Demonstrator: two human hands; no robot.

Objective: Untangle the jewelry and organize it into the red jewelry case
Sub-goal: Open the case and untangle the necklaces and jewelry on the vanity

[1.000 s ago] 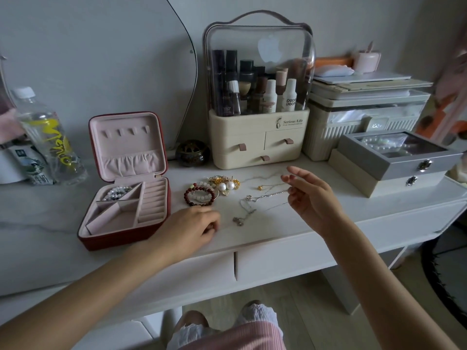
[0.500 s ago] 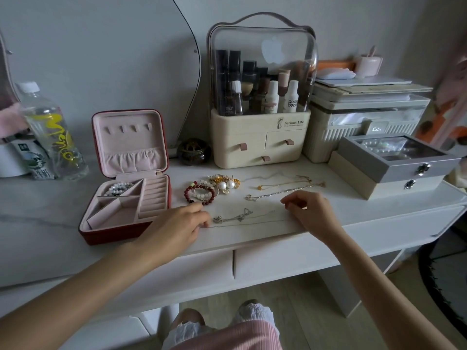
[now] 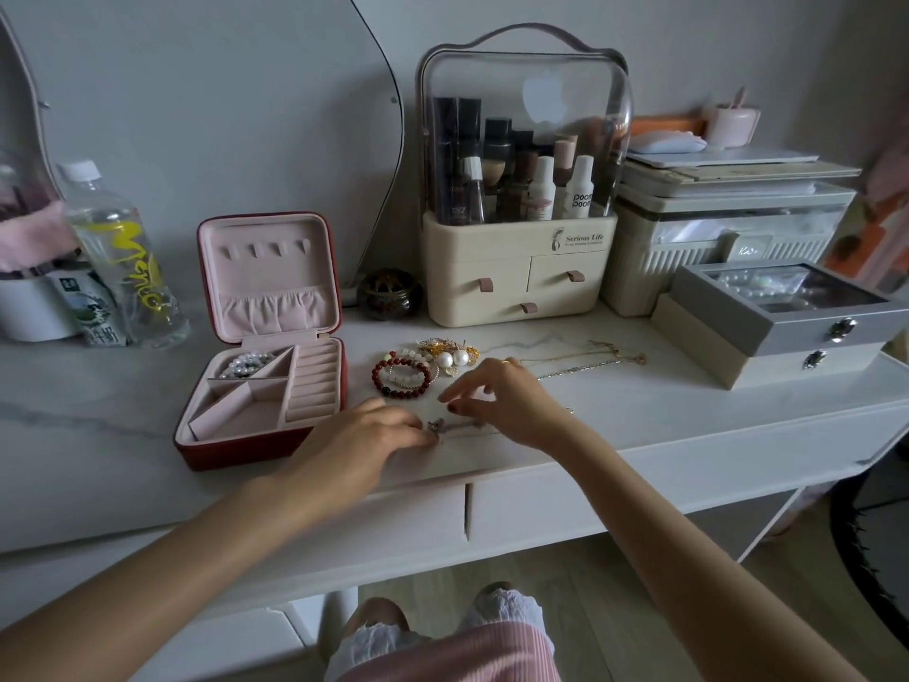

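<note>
Both hands work at a thin silver necklace (image 3: 455, 426) lying near the front edge of the white vanity top (image 3: 688, 425). Fingertips of the left hand (image 3: 364, 438) press down at the chain's left end beside its small pendant; whether they pinch it cannot be told. Just right of it, the right hand (image 3: 501, 401) hovers with fingers spread and loosely curled over the chain — its thumb and forefinger appear to close on the links, though the contact is too small to confirm.

Left of the hands sits the red jewelry case (image 3: 256, 425), lid upright, pink lining showing; a pearl strand (image 3: 243, 362) lies in its rear-left compartment.

Behind the hands, a red bead bracelet (image 3: 401, 377) rings a pale bead bracelet, touching a gold-and-pearl cluster (image 3: 448, 354). Two fine chains (image 3: 590, 359) stretch rightward from there.

Farther back stand a cream cosmetics organizer (image 3: 516, 273) with a clear dome, a grey glass-topped box (image 3: 792, 307) at right, and a water bottle (image 3: 123, 258) at left.
</note>
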